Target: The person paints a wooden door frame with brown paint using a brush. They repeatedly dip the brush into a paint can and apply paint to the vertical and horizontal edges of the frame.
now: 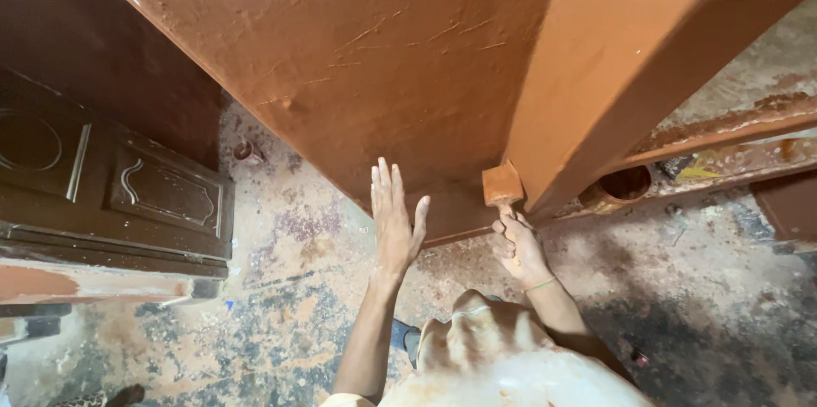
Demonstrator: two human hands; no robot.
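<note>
The left hand (394, 220) is reaching forward with the arm almost straight, and the palm is lying flat against the lower part of the big metal panel (374, 58). Its fingers are stretched out and spread a little, the thumb standing apart to the right; they are holding nothing, only pressing on the panel. The right hand (519, 247) is reaching up beside it, with a thin green band around the wrist. Its fingers are closed around the handle of a paintbrush (502, 187), and the head of the brush is pointing upward.

The paintbrush is short and wide, and it is covered with the same reddish-brown paint as the panel. Its head is touching the corner where the panel is meeting the thick slanted beam (630, 50), near the bottom edge. The panel surface is looking rough, with small bumps and scratches.

Just to the right of the beam, a round can (619, 187) is standing on the floor (281, 288); it is partly hidden behind the beam, and its inside is dark, so I cannot tell how much is in it. At the left, a dark carved wooden door (128, 194) is lying low over the stained floor.
</note>
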